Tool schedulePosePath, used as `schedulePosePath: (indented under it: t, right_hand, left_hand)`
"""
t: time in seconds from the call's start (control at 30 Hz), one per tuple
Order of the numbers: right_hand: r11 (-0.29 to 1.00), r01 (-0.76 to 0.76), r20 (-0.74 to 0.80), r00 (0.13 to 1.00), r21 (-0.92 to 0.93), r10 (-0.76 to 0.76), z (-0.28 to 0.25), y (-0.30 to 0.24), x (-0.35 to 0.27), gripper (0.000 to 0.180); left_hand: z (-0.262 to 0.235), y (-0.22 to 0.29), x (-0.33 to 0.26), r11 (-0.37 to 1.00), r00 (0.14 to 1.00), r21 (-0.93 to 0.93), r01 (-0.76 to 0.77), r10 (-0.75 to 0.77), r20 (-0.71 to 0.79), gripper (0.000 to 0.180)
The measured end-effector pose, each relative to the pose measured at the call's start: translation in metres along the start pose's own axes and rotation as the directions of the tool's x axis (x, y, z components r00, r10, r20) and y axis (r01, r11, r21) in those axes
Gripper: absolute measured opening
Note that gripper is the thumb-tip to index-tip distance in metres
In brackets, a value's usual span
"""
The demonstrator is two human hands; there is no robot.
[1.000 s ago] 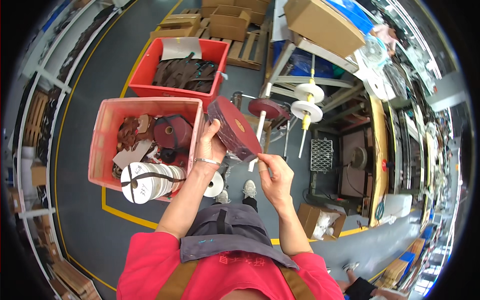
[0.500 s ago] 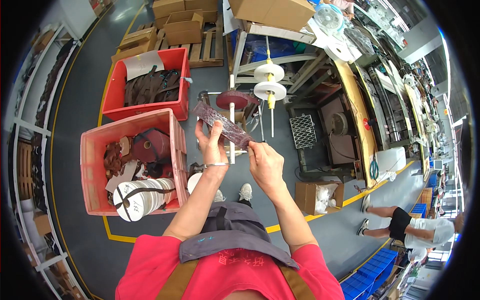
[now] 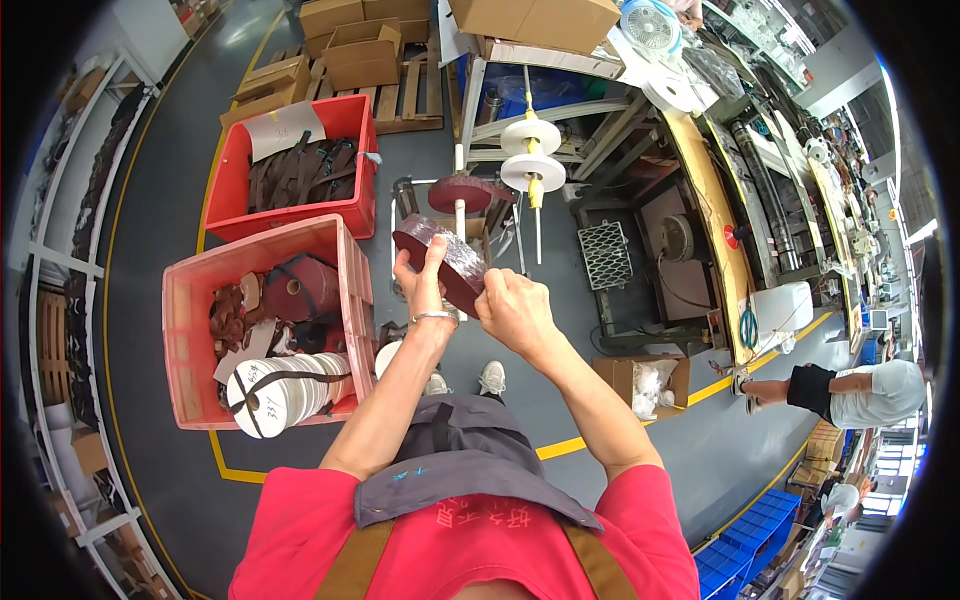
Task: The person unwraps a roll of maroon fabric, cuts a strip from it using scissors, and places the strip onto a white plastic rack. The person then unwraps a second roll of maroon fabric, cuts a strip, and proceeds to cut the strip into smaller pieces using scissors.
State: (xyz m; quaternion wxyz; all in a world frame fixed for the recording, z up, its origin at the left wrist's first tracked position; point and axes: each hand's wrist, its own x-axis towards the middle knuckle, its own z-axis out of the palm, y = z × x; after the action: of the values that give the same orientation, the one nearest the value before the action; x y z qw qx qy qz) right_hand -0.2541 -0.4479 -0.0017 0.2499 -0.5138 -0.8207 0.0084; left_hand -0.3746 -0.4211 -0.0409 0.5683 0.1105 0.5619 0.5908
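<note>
Gripping a dark red tape roll (image 3: 442, 260) at frame centre — left hand (image 3: 420, 283) and right hand (image 3: 515, 310) both clamped on it, beside the pink crate (image 3: 350, 262).

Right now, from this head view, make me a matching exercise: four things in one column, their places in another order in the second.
Things:
1. Maroon roll
2. White spools
3. Dark straps
4. White tape rolls

Places:
A. In the far red bin
B. In the near pink bin
C. Held by both hands
D. On a yellow rod of the stand

Pairs: 1-C, 2-D, 3-A, 4-B
</note>
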Motion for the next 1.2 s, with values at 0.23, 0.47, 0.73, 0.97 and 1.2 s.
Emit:
schedulePosePath:
  t: [0.23,0.47,0.73,0.97,1.2]
  right_hand:
    - [0.523,-0.529,0.289,0.832,0.668,0.473,-0.013,0.014,-0.014,0.01]
    - [0.934,-0.136,-0.013,0.989,0.33,0.149,-0.029,-0.003,-0.017,0.014]
    - [0.64,-0.37,0.216,0.926,0.673,0.309,-0.033,-0.002,-0.014,0.02]
    - [0.681,-0.359,0.144,0.925,0.638,0.353,-0.042,-0.013,-0.008,0.016]
    - [0.966,-0.032,-0.1,0.993,0.258,0.06,-0.037,-0.021,-0.03,0.011]
  left_hand:
    - [-0.015,-0.001,-0.001,0.909,0.943,-0.282,0.306,-0.248,0.223,0.055]
    - [-0.019,-0.004,-0.002,0.964,0.957,-0.22,0.149,-0.084,0.279,0.047]
    - [-0.021,0.015,-0.034,0.989,0.9,-0.143,0.045,0.022,0.435,0.065]
    - [-0.024,0.011,-0.036,0.986,0.948,-0.11,0.127,-0.088,0.307,0.082]
    - [-0.019,0.0,-0.03,0.979,0.995,-0.202,0.032,-0.012,0.1,0.081]
